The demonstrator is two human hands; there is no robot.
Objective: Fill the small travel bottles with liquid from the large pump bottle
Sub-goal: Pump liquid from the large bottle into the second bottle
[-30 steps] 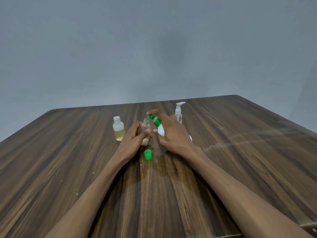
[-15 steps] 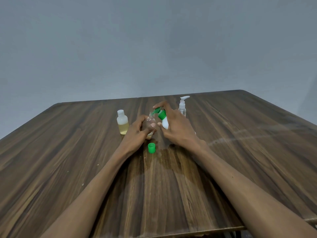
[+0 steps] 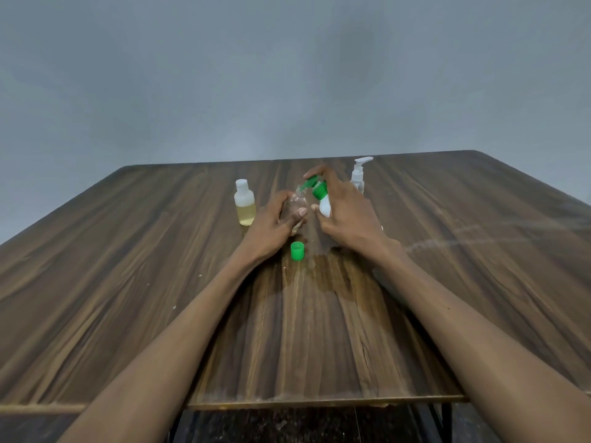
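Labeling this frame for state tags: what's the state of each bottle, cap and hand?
left hand: grips the clear small bottle
right hand: holds the green-pump bottle, tilted
clear small bottle: uncapped, under the nozzle
green-pump bottle: tilted towards the small bottle
green cap: off, on the table
white-capped bottle: capped, upright, part full, yellowish liquid
white pump bottle: upright, untouched

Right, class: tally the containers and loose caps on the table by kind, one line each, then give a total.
Small bottles without a pump: 2, the white-capped bottle and the clear bottle held by the left hand
Pump bottles: 2, the green-pump bottle under the right hand and the white-pump bottle
Loose caps: 1, the green cap
Total: 5
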